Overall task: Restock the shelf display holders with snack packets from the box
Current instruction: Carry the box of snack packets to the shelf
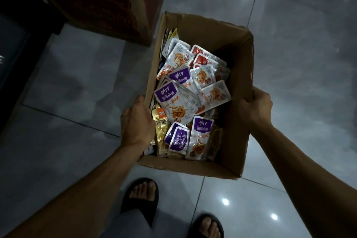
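An open cardboard box (234,121) hangs above the tiled floor, held between both hands. Inside lie several snack packets (185,94), silver with purple, orange or gold labels, piled loosely. My left hand (138,121) grips the box's left wall, its fingers curled over the rim and hidden inside among the packets. My right hand (256,105) grips the right wall at its upper edge, fingers wrapped round the cardboard. No shelf holders are in view.
A larger brown carton (108,4) with red print stands on the floor at the upper left, beside a dark cabinet (13,48). Glossy grey floor tiles (299,44) spread to the right. My sandalled feet (141,197) show below the box.
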